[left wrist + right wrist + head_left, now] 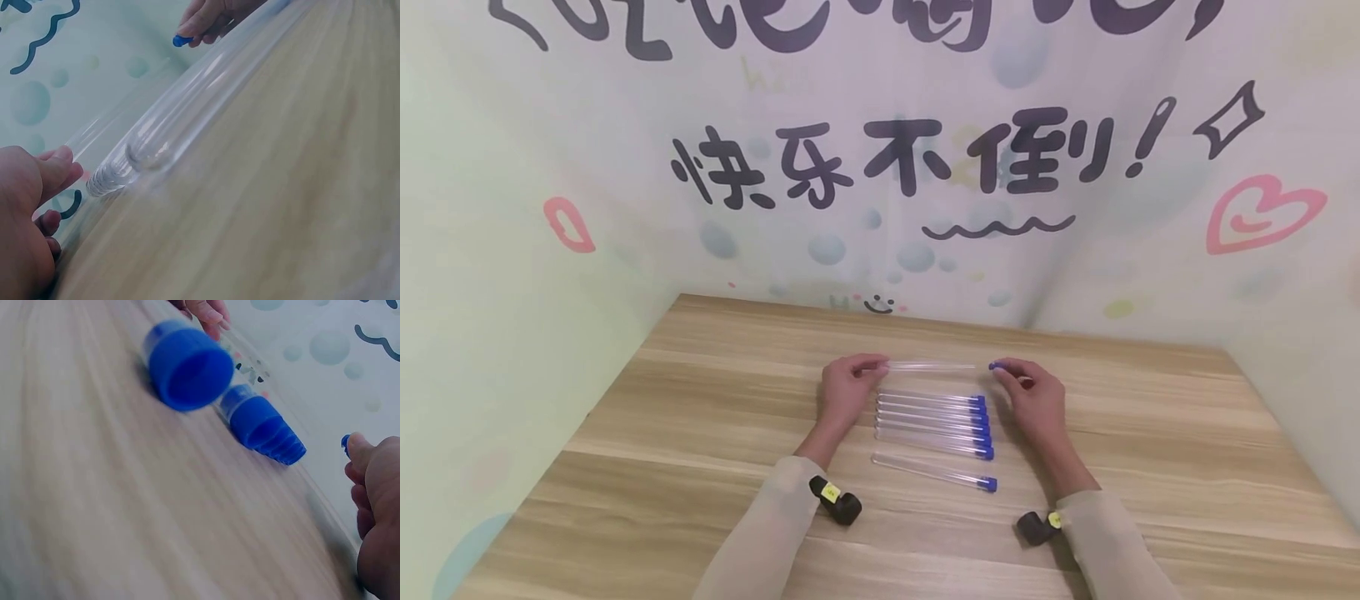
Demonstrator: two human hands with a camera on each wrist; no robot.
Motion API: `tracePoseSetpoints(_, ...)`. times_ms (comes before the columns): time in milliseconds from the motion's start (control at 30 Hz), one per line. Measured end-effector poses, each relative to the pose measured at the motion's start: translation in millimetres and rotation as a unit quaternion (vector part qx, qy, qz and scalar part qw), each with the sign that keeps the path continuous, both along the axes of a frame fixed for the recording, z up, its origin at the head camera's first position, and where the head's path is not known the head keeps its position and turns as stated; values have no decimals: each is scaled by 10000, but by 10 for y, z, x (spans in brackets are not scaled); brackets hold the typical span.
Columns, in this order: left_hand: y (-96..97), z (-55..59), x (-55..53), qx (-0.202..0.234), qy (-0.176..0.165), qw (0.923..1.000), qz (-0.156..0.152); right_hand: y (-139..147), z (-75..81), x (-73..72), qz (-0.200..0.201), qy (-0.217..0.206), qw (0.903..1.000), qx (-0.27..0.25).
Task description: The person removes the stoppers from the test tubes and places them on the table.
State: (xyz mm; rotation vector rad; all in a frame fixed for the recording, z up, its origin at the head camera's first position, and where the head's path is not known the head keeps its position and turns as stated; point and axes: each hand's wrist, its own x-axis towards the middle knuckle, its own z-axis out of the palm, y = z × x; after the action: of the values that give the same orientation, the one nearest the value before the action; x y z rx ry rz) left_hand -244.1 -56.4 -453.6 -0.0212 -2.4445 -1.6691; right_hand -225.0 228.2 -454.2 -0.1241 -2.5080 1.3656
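Between thumb and fingers, my left hand [847,387] pinches the rounded closed end of a clear test tube [932,367], which points right with its uncapped end. Across a short gap, my right hand [1036,400] pinches a small blue cap [996,366], apart from the tube's open end. Nearer me, several capped test tubes [928,421] lie side by side in a row, their blue caps [259,425] all toward the right. One more capped test tube [932,472] lies a little apart, closest to me; its blue cap [190,369] looms large in the right wrist view.
The wood-grain table [700,400] reaches back to a printed cloth wall [820,275] with dark lettering. Black wrist cameras [847,507] sit at both sleeves, close above the table.
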Motion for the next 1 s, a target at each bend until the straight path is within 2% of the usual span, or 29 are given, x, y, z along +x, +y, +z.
tracePoseSetpoints(167, -12, 13, -27, 19, -97, 9999, 32, 39, -3, -12, -242, 97, 9995, 170)
tracePoseSetpoints(367, -31, 6, -66, -66, -175, 9998, 42, 48, -8, -13, 68, -179, 9991, 380)
tracePoseSetpoints(533, -32, -23, -95, -192, -219, 9996, -16, 51, -50, -31, 126, -370, 9984, 417)
tracePoseSetpoints(767, -36, -56, -125, -625, -285, 9976, -83, 48, -83, -58, 249, -452, 9971, 551)
tracePoseSetpoints(1000, -22, -40, -141, -993, -180, 9949, 36, 41, -68, -93, 331, -360, 9959, 758)
